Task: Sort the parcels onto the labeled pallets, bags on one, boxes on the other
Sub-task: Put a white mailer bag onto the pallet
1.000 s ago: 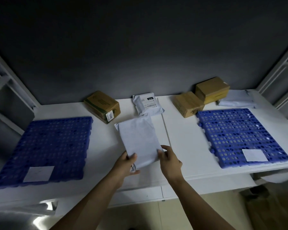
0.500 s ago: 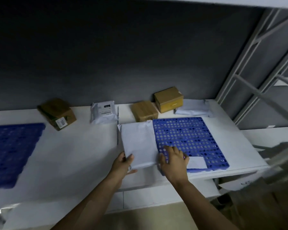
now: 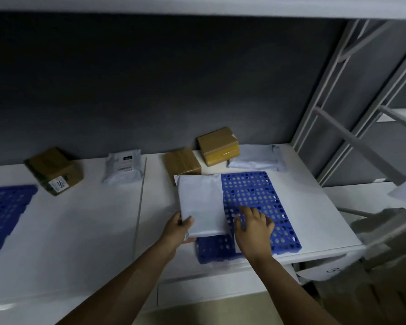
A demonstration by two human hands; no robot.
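A flat white mailer bag [image 3: 201, 202] lies over the left half of the right blue pallet [image 3: 256, 195]. My left hand [image 3: 177, 227] grips the bag's near left corner, thumb on top. My right hand [image 3: 253, 225] hovers over the pallet just right of the bag, fingers spread, holding nothing and covering most of the pallet's white label. A second blue pallet [image 3: 2, 207] sits at the left edge. Along the back lie three brown boxes [image 3: 54, 170] [image 3: 182, 161] [image 3: 218, 145] and two more white bags [image 3: 124, 167] [image 3: 256, 158].
The white table [image 3: 92, 219] ends at the right beside a grey metal rack frame [image 3: 352, 137]. A dark wall stands behind the parcels. Below the table's right front sit cardboard and other items [image 3: 361, 289] on the floor.
The bag has moved right, from the table's middle onto the right pallet. My right hand has let go of it and shifted right over the pallet. The view has swung right.
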